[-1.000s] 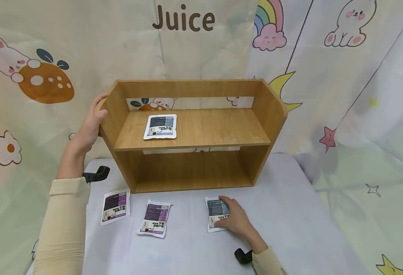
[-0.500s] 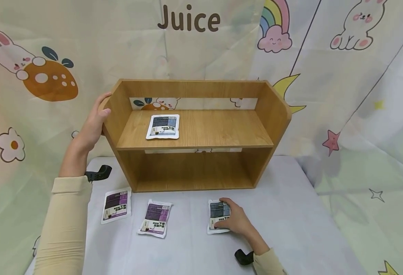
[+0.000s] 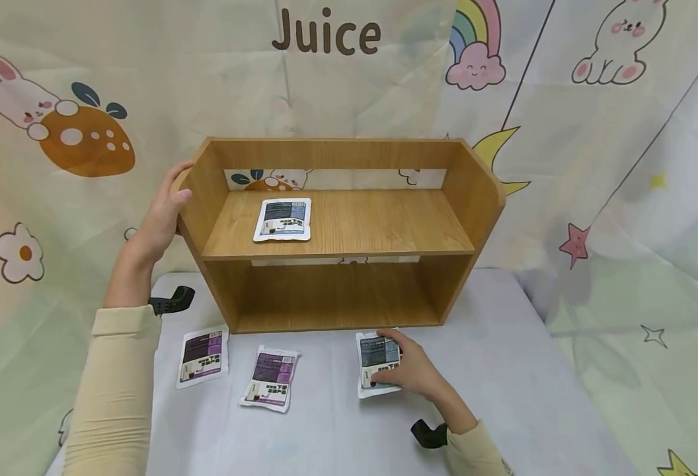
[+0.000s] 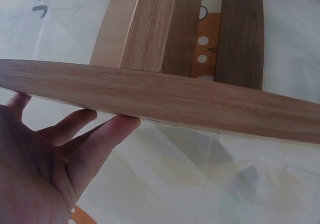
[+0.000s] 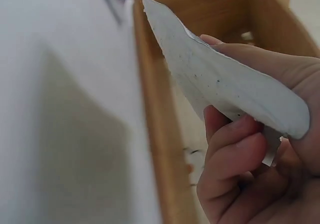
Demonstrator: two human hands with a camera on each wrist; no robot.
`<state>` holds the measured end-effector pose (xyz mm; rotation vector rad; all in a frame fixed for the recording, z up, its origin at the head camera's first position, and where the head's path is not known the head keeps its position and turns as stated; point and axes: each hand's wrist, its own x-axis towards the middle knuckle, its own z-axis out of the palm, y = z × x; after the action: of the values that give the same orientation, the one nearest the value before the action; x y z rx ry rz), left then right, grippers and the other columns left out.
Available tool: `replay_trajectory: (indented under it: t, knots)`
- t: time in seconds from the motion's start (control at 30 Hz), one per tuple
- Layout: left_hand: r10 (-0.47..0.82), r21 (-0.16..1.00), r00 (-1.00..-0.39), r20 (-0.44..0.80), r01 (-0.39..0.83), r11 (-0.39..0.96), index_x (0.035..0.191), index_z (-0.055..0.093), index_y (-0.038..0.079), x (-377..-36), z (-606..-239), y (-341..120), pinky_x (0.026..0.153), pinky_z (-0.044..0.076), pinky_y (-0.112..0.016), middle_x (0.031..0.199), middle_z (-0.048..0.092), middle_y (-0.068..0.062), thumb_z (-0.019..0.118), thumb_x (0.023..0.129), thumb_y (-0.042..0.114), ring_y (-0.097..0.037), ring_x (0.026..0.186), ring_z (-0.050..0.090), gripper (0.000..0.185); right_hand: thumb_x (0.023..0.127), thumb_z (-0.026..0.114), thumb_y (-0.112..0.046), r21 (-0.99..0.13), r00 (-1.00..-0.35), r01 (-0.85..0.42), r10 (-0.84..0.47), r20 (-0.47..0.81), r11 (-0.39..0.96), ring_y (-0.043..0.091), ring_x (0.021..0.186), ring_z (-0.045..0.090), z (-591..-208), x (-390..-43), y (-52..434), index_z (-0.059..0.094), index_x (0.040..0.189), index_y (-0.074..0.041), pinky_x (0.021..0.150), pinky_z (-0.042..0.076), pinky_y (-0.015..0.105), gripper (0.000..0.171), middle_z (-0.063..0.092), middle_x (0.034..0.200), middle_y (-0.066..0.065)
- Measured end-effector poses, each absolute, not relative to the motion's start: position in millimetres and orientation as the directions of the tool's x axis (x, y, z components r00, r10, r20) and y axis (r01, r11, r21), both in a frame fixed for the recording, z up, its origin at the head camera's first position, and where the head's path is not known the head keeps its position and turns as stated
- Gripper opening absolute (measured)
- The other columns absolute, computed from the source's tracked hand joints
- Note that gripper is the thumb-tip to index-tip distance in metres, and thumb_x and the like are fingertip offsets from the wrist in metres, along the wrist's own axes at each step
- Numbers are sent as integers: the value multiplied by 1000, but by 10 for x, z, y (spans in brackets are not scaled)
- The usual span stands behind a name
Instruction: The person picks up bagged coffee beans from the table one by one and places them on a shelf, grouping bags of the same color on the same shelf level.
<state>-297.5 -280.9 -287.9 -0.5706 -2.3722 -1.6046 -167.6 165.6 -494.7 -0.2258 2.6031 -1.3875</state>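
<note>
From where I sat, my right hand (image 3: 416,373) had its grip clamped on a dark-labelled sachet (image 3: 377,362), fingers curled under it and thumb on top; in the right wrist view its far edge was tilted up off the white surface (image 3: 504,370), just in front of the wooden shelf unit (image 3: 337,231). My left hand (image 3: 160,215) lay against the unit's left side panel, fingers straight and relaxed along the wood, thumb on the front edge, gripping nothing. The upper shelf (image 3: 385,225) held one sachet (image 3: 283,219), lying flat toward its left end, label up. The lower compartment (image 3: 331,297) showed only its wooden floor and back. Two purple-labelled sachets lay flat on the surface in front of the unit: one (image 3: 202,357) near my left sleeve (image 3: 108,396), the other (image 3: 271,378) just right of it, both well apart from the sachet in my right hand. A black strap clip (image 3: 172,301) sat beside the unit's left foot
</note>
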Motion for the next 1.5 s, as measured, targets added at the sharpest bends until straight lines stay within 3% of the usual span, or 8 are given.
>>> replay_trajectory:
  t: [0.2, 0.43, 0.9, 1.17, 1.5]
  knots:
    - [198, 844, -891, 408, 451, 291, 152, 22, 29, -2990, -2894, -2829, 71, 47, -33, 137, 31, -11, 32, 98, 32, -33, 107, 42, 54, 63, 92, -26, -822, -972, -99, -232, -42, 561, 27, 111, 53, -4602, -1700, 1656, 53, 137, -25, 90, 44, 50, 84, 52, 135, 8]
    - [202, 843, -894, 400, 445, 301, 152, 20, 30, -2967, -2874, -2792, 76, 44, -38, 139, 29, -8, 31, 99, 35, -33, 113, 39, 55, 63, 93, -22, -815, -973, -154, -230, 27, 558, 25, 99, 57, -4143, -1725, 1699, 55, 133, -28, 80, 49, 41, 80, 57, 124, 5]
    - [196, 832, -892, 408, 452, 322, 152, 19, 29, -2928, -2880, -2821, 75, 45, -39, 140, 29, -10, 29, 100, 36, -34, 114, 39, 54, 64, 92, -26, -726, -935, -338, -298, 191, 598, 24, 98, 57, -3300, -1949, 1730, 53, 135, -26, 80, 48, 39, 80, 58, 121, 6]
    - [203, 832, -895, 397, 445, 332, 153, 18, 30, -2895, -2881, -2817, 75, 44, -42, 140, 28, -10, 29, 100, 36, -35, 114, 39, 54, 68, 90, -30, -697, -923, -366, -334, 189, 616, 27, 107, 52, -2932, -2113, 1764, 51, 137, -24, 88, 44, 44, 80, 53, 127, 8]
    - [208, 830, -896, 392, 442, 340, 153, 17, 31, -2912, -2888, -2823, 76, 44, -43, 143, 26, -11, 29, 100, 37, -37, 116, 39, 54, 70, 89, -30, -705, -922, -371, -328, 205, 604, 28, 107, 49, -2633, -2425, 1848, 50, 139, -22, 85, 42, 41, 79, 50, 126, 10]
